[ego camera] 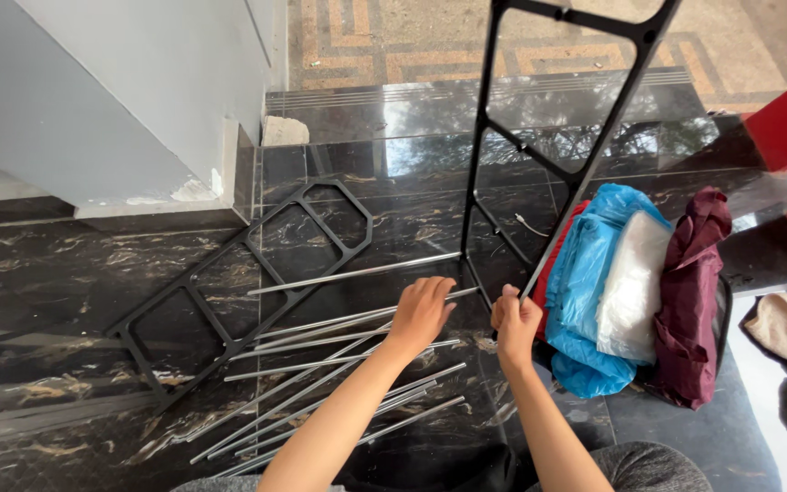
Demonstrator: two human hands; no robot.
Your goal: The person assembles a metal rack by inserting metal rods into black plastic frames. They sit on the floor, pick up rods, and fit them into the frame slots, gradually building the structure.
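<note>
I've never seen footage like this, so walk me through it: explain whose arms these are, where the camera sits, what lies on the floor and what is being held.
The camera is worn on a person's head and looks down, so the two bare arms are the person's own. The left hand reaches onto a thin metal rod, one of a loose bunch of metal rods spread on the dark marble floor. The right hand grips the lower edge of a black ladder-shaped frame that stands upright. A second black frame of the same kind lies flat to the left. On the right sits a pile of folded cloth and plastic bags in blue, white and maroon.
</note>
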